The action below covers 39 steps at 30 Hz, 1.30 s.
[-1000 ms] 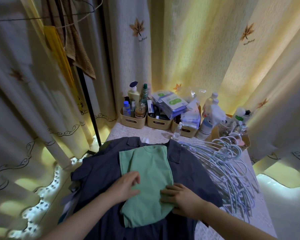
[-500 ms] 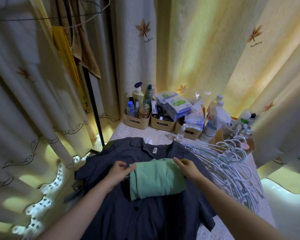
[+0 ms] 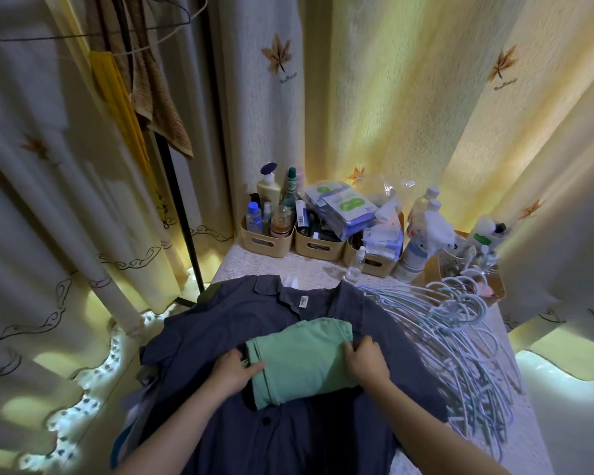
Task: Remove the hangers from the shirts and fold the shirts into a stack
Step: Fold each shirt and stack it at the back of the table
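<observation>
The folded green shirt (image 3: 302, 361) lay as a compact rectangle on the chest area of the dark blue shirt (image 3: 220, 332), just below that shirt's open collar. The dark blue shirt was spread flat, front side up, over the near part of the table (image 3: 271, 267), with more garments showing under its left edge. The left hand (image 3: 235, 370) gripped the left edge of the green shirt, thumb on the top layer. The right hand (image 3: 366, 363) gripped the right edge, fingers curled over the fold. The two hands were apart, one on each side of the bundle. A pile of pale blue hangers (image 3: 460, 337), none of them carrying a garment, lay on the table just to the right of the dark blue shirt. Three beige baskets (image 3: 266, 240) holding bottles and packets stood in a row at the far edge of the table, against the curtain (image 3: 391, 114). A white spray bottle (image 3: 422, 241) stood to the right of the baskets.
</observation>
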### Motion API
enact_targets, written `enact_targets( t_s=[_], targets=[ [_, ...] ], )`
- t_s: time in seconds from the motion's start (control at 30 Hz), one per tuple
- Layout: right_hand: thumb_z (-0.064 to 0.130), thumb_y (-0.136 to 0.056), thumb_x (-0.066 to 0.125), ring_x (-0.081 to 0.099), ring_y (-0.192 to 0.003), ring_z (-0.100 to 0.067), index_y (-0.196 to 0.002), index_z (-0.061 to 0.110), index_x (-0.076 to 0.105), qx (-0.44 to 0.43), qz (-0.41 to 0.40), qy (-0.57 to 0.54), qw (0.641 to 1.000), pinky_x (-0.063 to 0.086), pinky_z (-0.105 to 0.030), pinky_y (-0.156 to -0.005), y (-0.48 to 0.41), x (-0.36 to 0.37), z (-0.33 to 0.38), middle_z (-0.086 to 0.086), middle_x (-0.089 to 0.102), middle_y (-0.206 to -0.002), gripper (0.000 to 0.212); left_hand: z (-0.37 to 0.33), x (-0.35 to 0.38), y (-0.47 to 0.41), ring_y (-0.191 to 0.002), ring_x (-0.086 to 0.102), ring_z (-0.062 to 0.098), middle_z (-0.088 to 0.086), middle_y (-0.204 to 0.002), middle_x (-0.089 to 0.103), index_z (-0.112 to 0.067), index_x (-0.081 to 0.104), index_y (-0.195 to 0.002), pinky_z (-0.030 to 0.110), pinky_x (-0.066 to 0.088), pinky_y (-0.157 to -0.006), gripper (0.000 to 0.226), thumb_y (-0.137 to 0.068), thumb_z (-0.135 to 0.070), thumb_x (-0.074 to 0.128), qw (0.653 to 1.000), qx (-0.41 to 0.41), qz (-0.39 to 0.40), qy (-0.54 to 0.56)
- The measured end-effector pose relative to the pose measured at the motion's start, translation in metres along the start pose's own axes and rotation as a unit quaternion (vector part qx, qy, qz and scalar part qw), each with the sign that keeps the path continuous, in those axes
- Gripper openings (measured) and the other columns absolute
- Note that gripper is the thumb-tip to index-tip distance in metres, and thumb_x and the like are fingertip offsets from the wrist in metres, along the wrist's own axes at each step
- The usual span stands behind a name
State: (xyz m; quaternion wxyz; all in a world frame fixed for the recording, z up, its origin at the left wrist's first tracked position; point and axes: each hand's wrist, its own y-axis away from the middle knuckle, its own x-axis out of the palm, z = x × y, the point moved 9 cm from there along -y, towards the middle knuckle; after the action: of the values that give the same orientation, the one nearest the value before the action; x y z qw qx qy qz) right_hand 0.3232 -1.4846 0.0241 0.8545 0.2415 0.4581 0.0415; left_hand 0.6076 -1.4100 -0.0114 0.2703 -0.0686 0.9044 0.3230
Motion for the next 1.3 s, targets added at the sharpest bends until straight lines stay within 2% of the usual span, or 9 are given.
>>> enact_targets(
  t_s=[0.13, 0.27, 0.47, 0.57, 0.73, 0.9, 0.97, 1.13, 1.3],
  targets=[
    [0.062, -0.081, 0.059, 0.054, -0.119, -0.029, -0.128, 0.003, 0.049, 0.011, 0.085, 0.020, 0.996, 0.044, -0.033, -0.094, 0.003, 0.012, 0.010, -0.014, 0.056, -0.130, 0.076, 0.007, 0.007, -0.004, -0.106, 0.059, 0.027, 0.015, -0.118, 0.061, -0.001, 0.055, -0.109, 0.029, 0.049, -0.081, 0.046, -0.084, -0.037, 0.069, 1.000, -0.004, 0.000, -0.028],
    [0.034, -0.074, 0.078, 0.062, -0.105, -0.021, -0.114, 0.008, 0.062, 0.013, 0.154, -0.145, 0.977, 0.050, -0.031, -0.093, 0.007, 0.023, 0.023, -0.010, 0.065, -0.119, 0.051, 0.002, 0.006, -0.011, -0.097, 0.061, 0.026, 0.015, -0.111, 0.063, -0.003, 0.057, -0.104, 0.028, 0.047, -0.076, 0.044, -0.081, -0.038, 0.072, 0.999, -0.023, -0.026, -0.023],
    [0.007, -0.080, 0.070, 0.067, -0.077, -0.022, -0.108, 0.003, 0.061, 0.006, 0.244, -0.338, 0.909, 0.057, -0.031, -0.067, 0.019, 0.014, 0.043, -0.010, 0.069, -0.091, 0.030, -0.003, 0.014, -0.002, -0.091, 0.063, 0.018, 0.009, -0.107, 0.066, -0.011, 0.059, -0.090, 0.036, 0.056, -0.084, 0.041, -0.077, -0.047, 0.072, 0.988, -0.062, 0.035, 0.137],
    [0.003, -0.081, 0.065, 0.067, -0.077, -0.025, -0.107, 0.007, 0.060, -0.026, 0.249, -0.402, 0.881, 0.056, -0.033, -0.066, 0.011, -0.010, 0.070, -0.013, 0.070, -0.093, 0.027, -0.021, 0.036, 0.019, -0.111, 0.059, 0.017, -0.001, -0.128, 0.058, -0.026, 0.046, -0.125, 0.034, 0.051, -0.095, 0.074, -0.068, -0.071, 0.059, 0.933, -0.090, 0.173, 0.301],
    [0.006, -0.072, 0.072, 0.071, -0.083, -0.029, -0.113, 0.009, 0.059, -0.045, 0.261, -0.507, 0.820, 0.058, -0.036, -0.064, -0.013, -0.027, 0.106, -0.015, 0.072, -0.101, 0.043, -0.064, 0.031, 0.007, -0.113, 0.059, 0.043, 0.017, -0.129, 0.059, -0.018, 0.053, -0.127, 0.054, 0.053, -0.086, 0.068, -0.078, -0.066, 0.054, 0.785, -0.116, 0.313, 0.522],
    [0.007, -0.083, 0.068, 0.065, -0.085, -0.023, -0.124, 0.009, 0.050, -0.058, 0.127, -0.430, 0.892, 0.058, -0.027, -0.070, -0.066, -0.028, 0.127, -0.014, 0.065, -0.111, 0.044, -0.127, -0.062, -0.077, -0.085, 0.071, 0.011, -0.005, -0.099, 0.074, -0.028, 0.058, -0.111, 0.029, 0.057, -0.065, 0.029, -0.085, -0.018, 0.067, 0.901, 0.069, 0.105, 0.416],
    [0.009, -0.085, 0.068, 0.060, -0.079, -0.015, -0.125, 0.007, 0.048, -0.065, 0.080, -0.372, 0.923, 0.052, -0.014, -0.059, -0.099, -0.024, 0.142, -0.013, 0.060, -0.110, 0.045, -0.147, -0.079, -0.111, -0.088, 0.069, 0.013, -0.008, -0.096, 0.073, -0.027, 0.056, -0.110, 0.031, 0.055, -0.072, 0.027, -0.088, -0.012, 0.064, 0.909, 0.099, 0.092, 0.395],
    [0.010, -0.085, 0.067, 0.056, -0.110, -0.031, -0.130, 0.003, 0.048, -0.047, 0.001, -0.260, 0.964, 0.046, -0.038, -0.096, -0.159, -0.017, 0.154, -0.019, 0.056, -0.127, 0.050, -0.153, -0.067, -0.170, -0.095, 0.064, 0.016, 0.000, -0.108, 0.066, -0.020, 0.055, -0.114, 0.029, 0.054, -0.075, 0.024, -0.091, -0.013, 0.061, 0.930, 0.088, 0.081, 0.349],
    [0.004, -0.087, 0.060, 0.052, -0.118, -0.030, -0.133, 0.001, 0.044, -0.035, -0.035, -0.201, 0.978, 0.038, -0.029, -0.094, -0.183, -0.016, 0.130, -0.018, 0.054, -0.131, 0.049, -0.140, -0.021, -0.203, -0.120, 0.054, 0.031, 0.018, -0.133, 0.055, 0.000, 0.046, -0.133, 0.038, 0.043, -0.102, 0.043, -0.092, -0.003, 0.056, 0.959, 0.069, 0.120, 0.246]
  ],
)
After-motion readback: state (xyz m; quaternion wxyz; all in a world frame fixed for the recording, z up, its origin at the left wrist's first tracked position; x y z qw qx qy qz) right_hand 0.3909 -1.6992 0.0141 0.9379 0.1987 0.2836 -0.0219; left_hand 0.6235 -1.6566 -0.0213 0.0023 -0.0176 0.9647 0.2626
